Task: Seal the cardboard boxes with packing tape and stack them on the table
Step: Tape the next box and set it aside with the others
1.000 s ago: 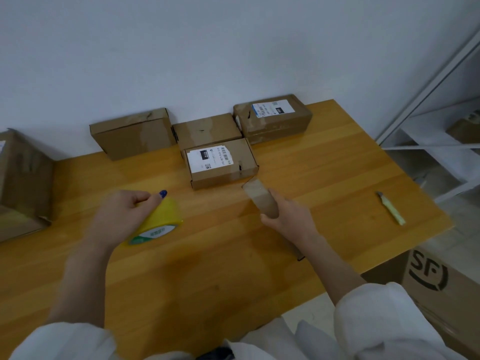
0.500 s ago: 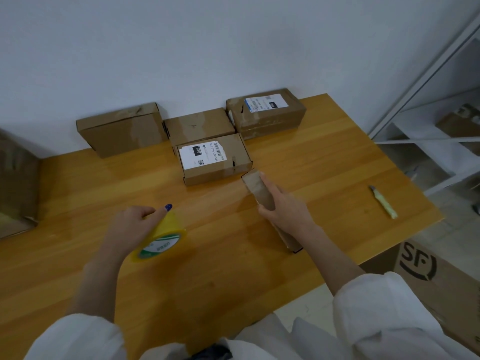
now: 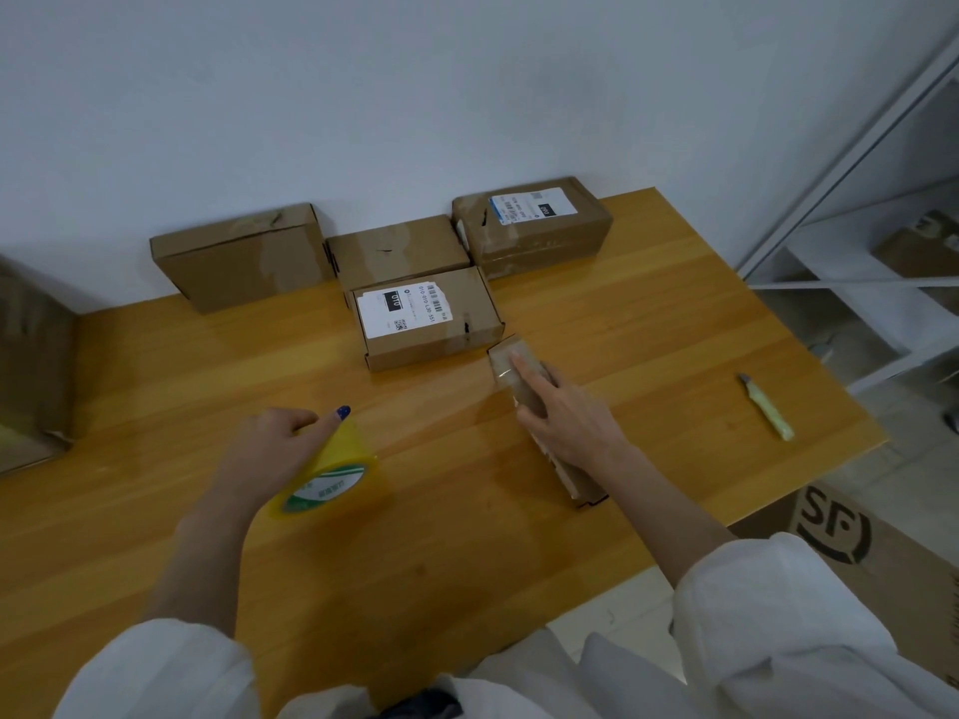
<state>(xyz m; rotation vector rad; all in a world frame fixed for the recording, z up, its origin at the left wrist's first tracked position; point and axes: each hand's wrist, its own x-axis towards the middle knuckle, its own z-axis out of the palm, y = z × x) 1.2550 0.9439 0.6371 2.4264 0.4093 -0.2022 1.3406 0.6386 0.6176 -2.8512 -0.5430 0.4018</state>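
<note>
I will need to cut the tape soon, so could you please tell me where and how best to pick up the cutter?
Take the cutter by its pale yellow handle, from above, fingers across its narrow width. It lies flat on the table with the dark blade at its far end, so the near half is probably safest.

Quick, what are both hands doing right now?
Left hand: holds the yellow tape roll.
Right hand: rests on the narrow box, forefinger straight along its top; whether it grips cannot be told.
</note>
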